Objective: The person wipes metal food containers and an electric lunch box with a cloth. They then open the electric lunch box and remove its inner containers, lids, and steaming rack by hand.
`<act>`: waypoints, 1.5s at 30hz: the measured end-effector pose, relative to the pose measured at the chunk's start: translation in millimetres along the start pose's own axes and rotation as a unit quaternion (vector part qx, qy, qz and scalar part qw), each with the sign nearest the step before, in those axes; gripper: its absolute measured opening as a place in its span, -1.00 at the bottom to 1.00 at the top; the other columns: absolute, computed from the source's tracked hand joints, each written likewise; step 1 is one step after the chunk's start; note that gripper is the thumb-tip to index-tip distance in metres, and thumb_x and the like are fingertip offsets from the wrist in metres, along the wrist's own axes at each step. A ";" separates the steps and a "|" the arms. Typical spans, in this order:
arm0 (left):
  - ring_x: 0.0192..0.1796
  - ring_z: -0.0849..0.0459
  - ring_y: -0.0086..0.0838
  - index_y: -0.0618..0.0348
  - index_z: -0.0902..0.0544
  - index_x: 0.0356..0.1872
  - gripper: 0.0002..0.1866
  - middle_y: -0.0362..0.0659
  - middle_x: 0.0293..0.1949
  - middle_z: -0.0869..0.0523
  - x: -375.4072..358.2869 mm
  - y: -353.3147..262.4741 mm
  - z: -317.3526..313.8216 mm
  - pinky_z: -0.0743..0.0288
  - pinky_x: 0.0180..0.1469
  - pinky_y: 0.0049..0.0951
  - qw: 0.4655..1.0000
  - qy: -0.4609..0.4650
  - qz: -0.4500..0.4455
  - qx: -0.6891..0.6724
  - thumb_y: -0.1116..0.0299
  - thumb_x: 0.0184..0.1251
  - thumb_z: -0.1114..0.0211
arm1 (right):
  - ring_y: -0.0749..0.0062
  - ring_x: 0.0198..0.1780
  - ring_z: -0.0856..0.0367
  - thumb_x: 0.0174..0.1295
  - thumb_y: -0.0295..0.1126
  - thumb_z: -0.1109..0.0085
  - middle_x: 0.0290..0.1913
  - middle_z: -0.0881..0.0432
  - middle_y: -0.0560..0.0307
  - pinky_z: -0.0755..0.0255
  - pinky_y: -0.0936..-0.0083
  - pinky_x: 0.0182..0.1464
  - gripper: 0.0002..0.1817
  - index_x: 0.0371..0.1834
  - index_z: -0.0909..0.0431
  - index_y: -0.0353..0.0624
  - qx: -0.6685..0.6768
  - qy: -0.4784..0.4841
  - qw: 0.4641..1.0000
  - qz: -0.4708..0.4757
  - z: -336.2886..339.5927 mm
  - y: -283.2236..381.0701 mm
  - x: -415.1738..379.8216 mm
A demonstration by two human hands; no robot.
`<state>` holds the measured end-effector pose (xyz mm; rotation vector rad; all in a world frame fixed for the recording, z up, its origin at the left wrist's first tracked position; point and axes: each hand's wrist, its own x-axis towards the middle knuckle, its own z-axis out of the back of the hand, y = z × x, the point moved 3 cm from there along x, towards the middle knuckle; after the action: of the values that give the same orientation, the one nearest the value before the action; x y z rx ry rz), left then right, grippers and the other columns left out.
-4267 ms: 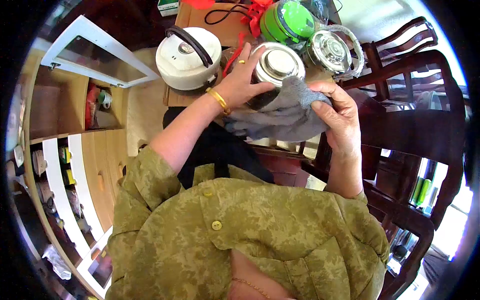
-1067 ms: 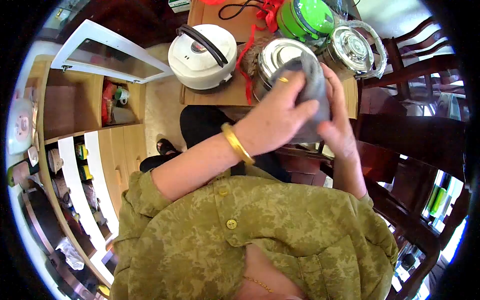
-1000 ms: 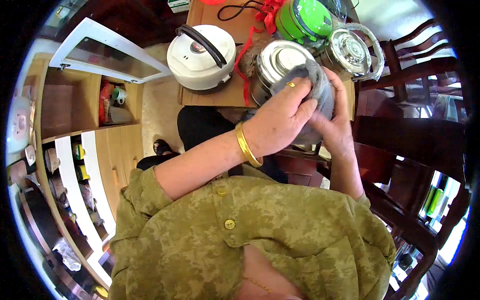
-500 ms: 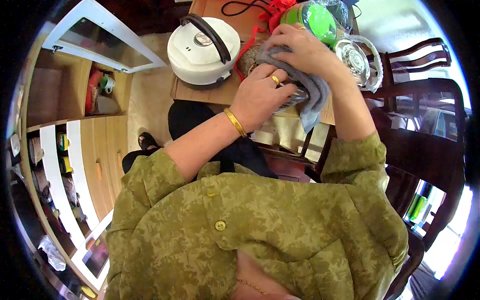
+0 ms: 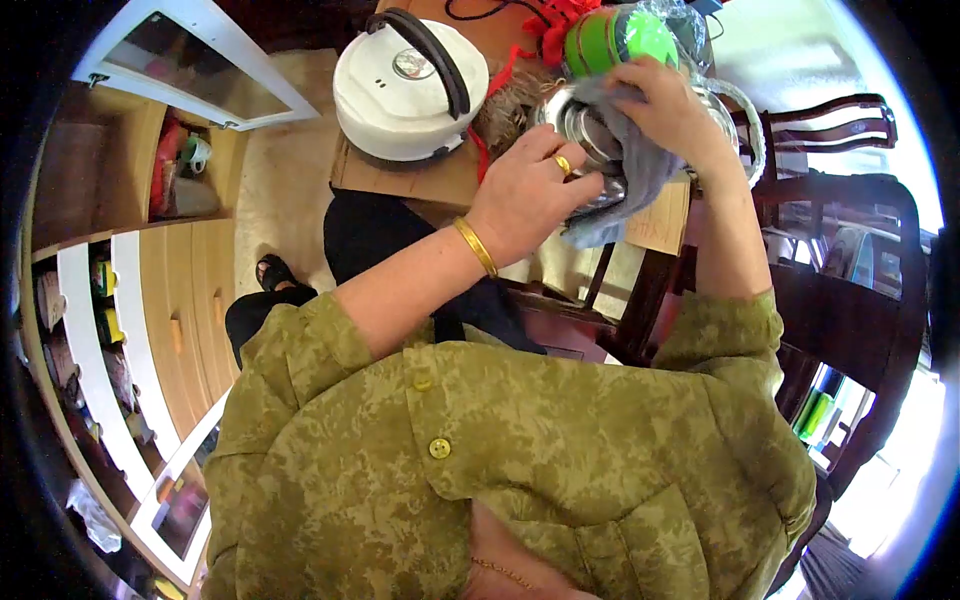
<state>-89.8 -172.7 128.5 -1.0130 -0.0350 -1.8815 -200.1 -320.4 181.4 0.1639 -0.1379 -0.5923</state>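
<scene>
A shiny round stainless-steel vessel (image 5: 580, 125) sits at the near side of the table, partly covered by a grey cloth (image 5: 645, 170). My right hand (image 5: 665, 105) is closed on the cloth's upper part, over the vessel's right side. On the near left side of the vessel, my left hand (image 5: 530, 190), with a gold ring and bangle, has its fingers curled at the metal. Its fingertips are partly hidden, but they appear to grip the vessel. The cloth's lower end drapes down toward me.
Left of the vessel stands a white lidded pot (image 5: 400, 100) with a black handle. A green container (image 5: 625, 40) and red ribbon (image 5: 565, 25) are behind. Dark wooden chairs (image 5: 850, 230) stand at right; an open-doored cabinet (image 5: 180, 270) is at left.
My right hand has shifted right and down with the cloth, uncovering more of the vessel's metal rim. My left hand stays at its near left side. The view has tilted slightly.
</scene>
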 end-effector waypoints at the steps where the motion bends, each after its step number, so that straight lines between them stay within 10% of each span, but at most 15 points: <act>1: -0.19 -0.50 -0.30 -0.04 -0.59 -0.33 -0.76 -0.27 -0.32 -0.52 0.2 -0.2 -0.8 -0.47 -0.17 -0.38 1.000 -0.002 0.008 -0.008 0.37 -0.13 -0.30 | 0.11 -0.14 -0.48 -0.07 -0.55 -0.17 -0.28 -0.51 0.03 -0.35 0.36 -0.04 -0.77 -0.27 -0.55 -0.17 0.084 0.038 0.995 0.047 -2.5 8.8 11.1; 19: -0.08 -0.47 -0.30 0.08 -0.48 -0.26 -0.62 -0.20 -0.23 -0.50 2.7 1.3 3.7 -0.40 0.00 -0.37 0.999 0.023 0.044 -0.020 0.33 -0.19 -0.39 | -0.05 -0.14 -0.51 0.06 -0.43 -0.05 -0.10 -0.50 -0.04 -0.48 0.20 -0.14 -0.73 -0.15 -0.60 0.02 -0.124 -0.083 0.982 -0.119 -9.5 19.0 -68.6; 25: 0.35 -0.10 -0.04 0.35 0.05 0.31 0.27 0.22 0.29 -0.13 0.7 34.8 -9.4 0.06 0.39 -0.24 0.962 0.052 0.219 -0.157 -0.02 -0.42 -0.56 | 0.02 -0.13 -0.51 0.06 -0.38 -0.03 -0.10 -0.45 -0.07 -0.48 0.19 -0.18 -0.78 -0.21 -0.57 -0.03 -0.152 -0.044 0.974 -0.164 -4.9 42.7 -85.2; 45: 0.33 -0.17 -0.06 0.41 0.01 0.28 0.17 0.21 0.25 -0.21 2.0 42.7 -18.2 -0.01 0.37 -0.28 0.944 0.121 0.222 -0.213 0.09 -0.33 -0.53 | 0.10 -0.21 -0.52 -0.03 -0.30 -0.11 -0.26 -0.46 -0.04 -0.48 0.19 -0.29 -0.80 -0.50 -0.56 -0.22 -0.107 -0.011 0.977 -0.183 0.3 99.8 -72.1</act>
<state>-69.4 -204.8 101.8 -0.9608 0.7160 -1.6061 -205.2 -198.1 194.9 -0.0285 -0.0637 -0.9723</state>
